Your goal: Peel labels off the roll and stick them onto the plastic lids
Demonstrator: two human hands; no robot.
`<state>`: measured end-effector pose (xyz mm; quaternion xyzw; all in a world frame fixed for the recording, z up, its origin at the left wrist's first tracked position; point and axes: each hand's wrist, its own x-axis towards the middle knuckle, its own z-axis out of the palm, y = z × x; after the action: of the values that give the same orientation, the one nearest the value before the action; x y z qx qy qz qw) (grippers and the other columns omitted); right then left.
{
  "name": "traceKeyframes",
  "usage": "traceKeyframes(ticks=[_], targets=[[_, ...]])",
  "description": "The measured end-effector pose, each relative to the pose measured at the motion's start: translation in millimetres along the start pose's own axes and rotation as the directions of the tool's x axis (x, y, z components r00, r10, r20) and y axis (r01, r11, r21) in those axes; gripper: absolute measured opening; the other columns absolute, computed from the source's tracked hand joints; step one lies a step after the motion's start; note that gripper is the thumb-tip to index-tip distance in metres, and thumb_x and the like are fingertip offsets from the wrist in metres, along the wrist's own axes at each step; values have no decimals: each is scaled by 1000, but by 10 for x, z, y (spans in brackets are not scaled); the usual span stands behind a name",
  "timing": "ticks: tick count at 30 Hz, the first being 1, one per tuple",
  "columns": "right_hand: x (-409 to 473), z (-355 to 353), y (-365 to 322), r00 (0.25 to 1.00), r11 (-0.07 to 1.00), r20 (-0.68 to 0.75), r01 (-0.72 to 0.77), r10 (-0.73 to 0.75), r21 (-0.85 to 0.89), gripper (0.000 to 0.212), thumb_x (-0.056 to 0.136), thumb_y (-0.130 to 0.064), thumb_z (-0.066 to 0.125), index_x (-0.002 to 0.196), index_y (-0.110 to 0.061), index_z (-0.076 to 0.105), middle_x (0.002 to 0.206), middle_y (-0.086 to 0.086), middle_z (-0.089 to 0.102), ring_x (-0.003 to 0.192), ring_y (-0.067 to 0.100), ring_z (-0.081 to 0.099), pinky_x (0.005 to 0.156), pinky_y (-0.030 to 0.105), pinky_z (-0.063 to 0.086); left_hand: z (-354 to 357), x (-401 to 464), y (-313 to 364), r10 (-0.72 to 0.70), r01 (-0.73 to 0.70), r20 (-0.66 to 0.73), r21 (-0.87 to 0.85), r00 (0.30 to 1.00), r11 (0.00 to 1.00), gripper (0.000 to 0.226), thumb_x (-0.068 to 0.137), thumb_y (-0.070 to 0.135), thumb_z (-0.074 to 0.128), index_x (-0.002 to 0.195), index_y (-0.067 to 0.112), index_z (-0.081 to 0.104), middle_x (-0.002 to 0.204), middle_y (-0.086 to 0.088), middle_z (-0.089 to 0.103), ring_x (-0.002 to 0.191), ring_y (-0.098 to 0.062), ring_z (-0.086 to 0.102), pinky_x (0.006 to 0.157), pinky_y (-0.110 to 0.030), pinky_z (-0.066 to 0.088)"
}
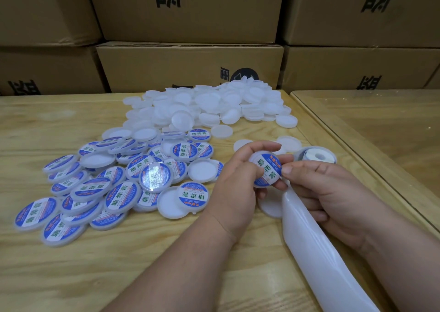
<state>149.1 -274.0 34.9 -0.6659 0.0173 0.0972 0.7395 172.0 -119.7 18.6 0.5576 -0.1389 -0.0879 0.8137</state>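
While the label roll point(315, 157) sits half hidden behind the right hand point(331, 192) at far right, backing strip point(316, 247) cut off at the near edge, left hand point(238, 183) grips a labelled lid point(266, 171), right fingertips pinching its edge, labelled lids point(95, 187) heaped left, blank lids point(214, 104) far.

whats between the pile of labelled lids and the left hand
In the head view, two unlabelled white lids lie between the labelled lids and the left hand, plus bare wooden table lower down.
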Motion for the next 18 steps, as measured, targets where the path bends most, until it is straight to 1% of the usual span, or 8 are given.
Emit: traceKeyframes(ticks=[2, 4, 6, 9, 11, 13, 16, 18], targets=[[-3, 1, -5, 1000, 1000, -2, -2, 2, 8, 19, 75, -30, 71, 70, -12, 74, 52, -5, 28, 40, 6, 18, 36, 17, 16, 2, 4, -5, 0, 1, -19, 33, 1000, 999, 52, 69, 8, 38, 90, 41, 73, 109, -5, 78, 71, -17, 67, 58, -31, 36], [0, -5, 2, 1000, 1000, -17, -8, 8, 6, 20, 76, -29, 72, 76, -10, 79, 52, -6, 29, 40, 5, 19, 36, 17, 16, 12, 2, -12, 14, -11, -49, 74, 999, 997, 52, 71, 6, 40, 92, 40, 72, 107, -2, 78, 73, -13, 69, 56, -24, 41], [13, -16, 19, 999, 1000, -45, -14, 15, 21, 19, 88, -19, 68, 90, -6, 81, 53, -4, 35, 38, 4, 21, 35, 15, 18, 21, -4, -21, 39, -31, -80, 98, 996, 995, 46, 77, -2, 43, 99, 30, 69, 103, -2, 79, 75, -10, 72, 54, -15, 46], [8, -21, 26, 999, 999, -49, -17, 20, 48, 23, 96, -12, 59, 97, -9, 82, 49, -7, 36, 37, 3, 22, 34, 14, 18, 20, -7, -48, 61, -45, -101, 160, 993, 986, 49, 85, -15, 46, 106, 25, 65, 101, 1, 79, 88, -9, 76, 63, -13, 53], [-5, -14, 8, 1000, 999, -23, -4, 5, 49, 20, 88, -15, 64, 95, -15, 83, 49, -7, 30, 38, 4, 20, 35, 14, 18, 11, 3, -58, 74, -52, -118, 180, 990, 982, 48, 86, -14, 51, 107, 27, 64, 100, 4, 79, 90, -10, 76, 69, -15, 55], [-21, -10, -13, 1000, 999, 13, 7, -8, 46, 28, 76, -24, 67, 98, -17, 83, 52, -7, 25, 39, 4, 19, 35, 15, 19, 5, 8, -54, 83, -56, -141, 188, 986, 981, 44, 88, -10, 54, 108, 28, 63, 100, 5, 79, 84, -10, 76, 69, -16, 55], [-38, -8, -29, 999, 999, 33, 26, -26, 24, 39, 70, -30, 68, 104, -19, 82, 53, -6, 23, 40, 4, 19, 35, 16, 19, 5, 5, -46, 91, -59, -172, 182, 981, 981, 36, 93, -2, 57, 109, 31, 63, 102, 6, 78, 71, -12, 72, 64, -17, 53], [-39, -10, -32, 998, 999, 43, 35, -36, 19, 42, 69, -32, 69, 107, -19, 81, 53, -5, 23, 40, 4, 19, 35, 16, 19, 9, 2, -38, 93, -60, -184, 176, 979, 983, 33, 96, 2, 59, 111, 31, 64, 104, 7, 78, 70, -11, 71, 58, -15, 51]])
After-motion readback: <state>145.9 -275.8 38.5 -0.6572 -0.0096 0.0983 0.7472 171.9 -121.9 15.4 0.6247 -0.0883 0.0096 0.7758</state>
